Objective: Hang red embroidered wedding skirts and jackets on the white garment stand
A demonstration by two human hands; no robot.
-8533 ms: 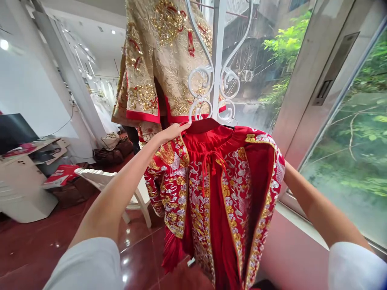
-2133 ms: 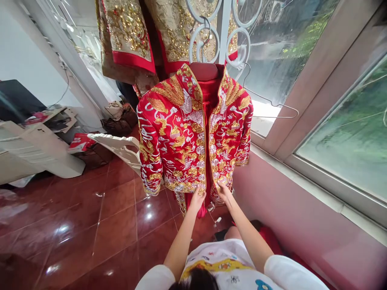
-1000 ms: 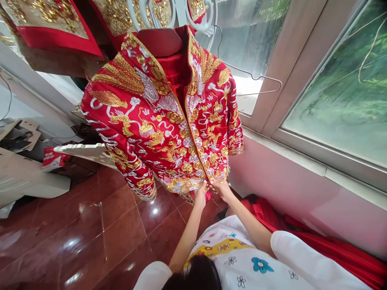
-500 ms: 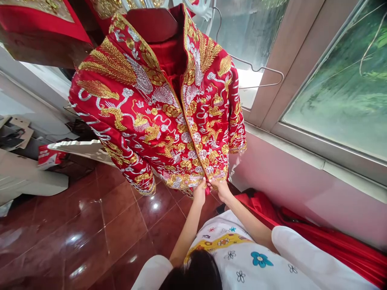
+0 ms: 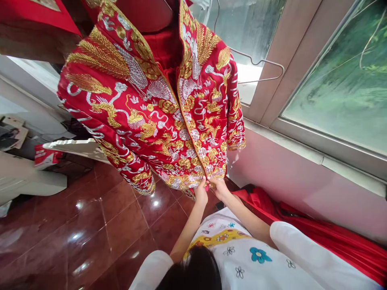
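A red jacket with dense gold and silver embroidery hangs upright in front of me, its high collar open around a dark red form. The two front edges meet down the middle. At the bottom hem, my left hand is closed on the front edge, thumb on top. Right beside it, my right hand pinches the opposite front edge at the same height. My fingertips nearly touch; those behind the cloth are hidden.
A wire hanger hangs by the window at right. Red fabric lies along the pink wall. To the left are a white scalloped-edge panel and a red-and-white box, above a shiny tiled floor.
The view has shifted slightly, so the jacket's upper part appears higher and further left. My two hands have drawn a little closer together at the hem, still holding the jacket.
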